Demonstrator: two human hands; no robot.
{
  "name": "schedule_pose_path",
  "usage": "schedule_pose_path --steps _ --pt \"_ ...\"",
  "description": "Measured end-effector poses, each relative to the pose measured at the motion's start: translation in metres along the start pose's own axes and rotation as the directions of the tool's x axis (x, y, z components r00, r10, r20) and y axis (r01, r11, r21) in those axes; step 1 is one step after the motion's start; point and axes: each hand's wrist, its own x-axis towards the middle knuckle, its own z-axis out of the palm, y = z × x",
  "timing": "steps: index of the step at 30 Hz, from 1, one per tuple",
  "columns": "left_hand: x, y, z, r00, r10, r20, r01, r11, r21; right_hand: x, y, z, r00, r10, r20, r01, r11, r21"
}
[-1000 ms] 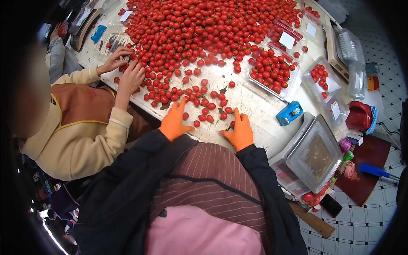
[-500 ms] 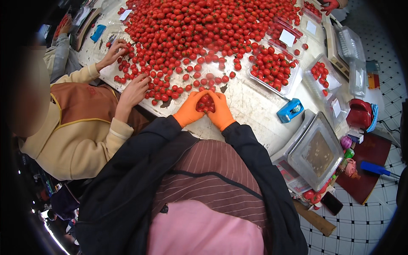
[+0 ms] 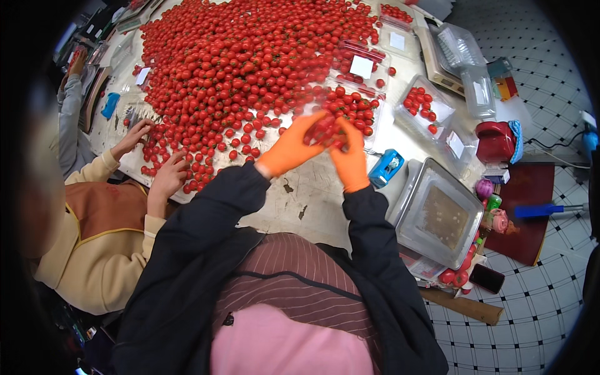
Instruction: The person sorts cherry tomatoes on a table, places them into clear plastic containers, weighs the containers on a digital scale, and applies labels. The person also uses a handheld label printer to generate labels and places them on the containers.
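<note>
**Cupped hands over the punnet**

Both hands wear orange gloves and are raised together above the table. The left hand (image 3: pixel 289 150) and the right hand (image 3: pixel 349 161) are curled toward each other, and a clutch of cherry tomatoes (image 3: pixel 325 130) sits between them, pressed against the palms and fingers of both. The picture is blurred there, so how many they hold I cannot tell, but both hands are clearly closed around the fruit rather than spread flat.

The scooped tomatoes hang just over the near edge of a clear plastic punnet (image 3: pixel 370 119) that is already partly filled. Just beside the right wrist lies a small blue tape dispenser (image 3: pixel 386 167), and beyond it a metal weighing tray (image 3: pixel 437 215). Further right stand more clear punnets (image 3: pixel 425 109), some with a few tomatoes in them.

The big heap of tomatoes (image 3: pixel 244 56) covers most of the table (image 3: pixel 312 206). To the left, another person's bare hands (image 3: pixel 165 178) rest among the fruit at the table's edge.
</note>
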Motion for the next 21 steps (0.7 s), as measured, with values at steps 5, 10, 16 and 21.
schedule_pose_path --steps 5,10,16,21 --pt "0.04 -0.001 0.014 0.989 0.142 -0.038 -0.139 0.988 0.068 0.022 -0.002 -0.05 0.97 0.154 -0.188 -0.18 0.975 -0.13" --pt "0.007 -0.028 -0.051 0.963 -0.051 -0.263 0.103 0.976 0.191 -0.016 -0.012 -0.049 0.961 0.137 -0.242 -0.176 0.973 -0.149" --pt "0.004 -0.076 -0.129 0.912 0.246 -0.329 0.257 0.283 0.924 -0.052 0.008 0.003 0.987 0.151 0.059 -0.145 0.985 -0.091" --pt "-0.02 -0.103 -0.113 0.986 0.066 -0.155 0.132 0.268 0.954 -0.051 0.004 0.043 0.959 0.125 0.255 -0.089 0.985 -0.149"
